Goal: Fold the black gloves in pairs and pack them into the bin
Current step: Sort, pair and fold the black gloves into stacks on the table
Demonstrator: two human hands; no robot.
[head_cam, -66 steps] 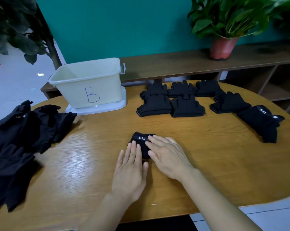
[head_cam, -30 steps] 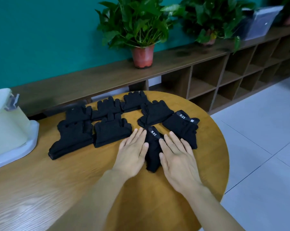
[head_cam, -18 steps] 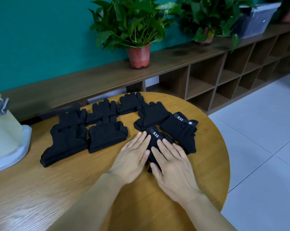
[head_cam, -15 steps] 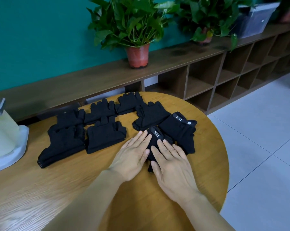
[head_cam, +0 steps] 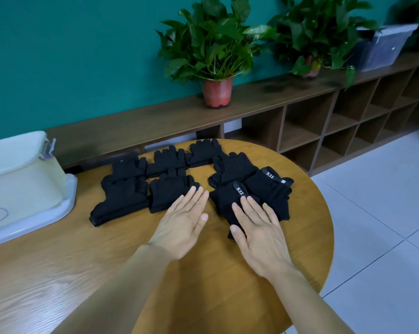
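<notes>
While the right hand [head_cam: 260, 231] presses flat on the pair [head_cam: 224, 201], its long axis along the fingers [head_cam: 248, 210], the left hand [head_cam: 182, 224] lies beside it, flat and empty.

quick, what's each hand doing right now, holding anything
Left hand: open, fingers straight, holding nothing.
Right hand: open, straight fingers lying on the folded glove pair, not gripping it.

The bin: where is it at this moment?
In the head view the bin stands on the table at the frame's left edge, partly cut off, left of the folded gloves.
</notes>
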